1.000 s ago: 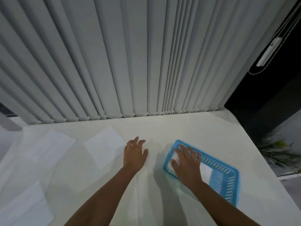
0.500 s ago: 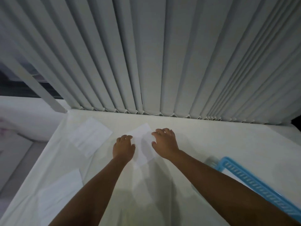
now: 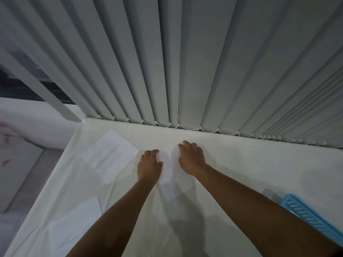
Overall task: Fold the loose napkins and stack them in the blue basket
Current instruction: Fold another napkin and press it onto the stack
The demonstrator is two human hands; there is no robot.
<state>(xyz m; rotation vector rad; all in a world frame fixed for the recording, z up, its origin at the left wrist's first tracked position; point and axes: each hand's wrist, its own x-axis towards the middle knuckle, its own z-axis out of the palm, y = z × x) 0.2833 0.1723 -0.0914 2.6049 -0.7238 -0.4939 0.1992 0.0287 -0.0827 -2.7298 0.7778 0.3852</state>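
A white napkin (image 3: pixel 171 179) lies on the white-clothed table (image 3: pixel 241 169) in front of me, its far edge raised off the cloth. My left hand (image 3: pixel 149 164) grips its far left edge with curled fingers. My right hand (image 3: pixel 191 158) holds its far right corner. A second loose napkin (image 3: pixel 111 156) lies flat to the left, and a third (image 3: pixel 74 225) at the near left. Only one corner of the blue basket (image 3: pixel 311 217) shows, at the right edge beside my right forearm.
Grey vertical blinds (image 3: pixel 185 71) hang right behind the table's far edge. The table's left edge (image 3: pixel 46 182) runs diagonally, with a drop to the floor beyond it. A white slanted bar (image 3: pixel 46 93) crosses the upper left.
My right hand left the basket and came over to the middle napkin. Both hands took hold of its far edge and lifted it; my view swung left.
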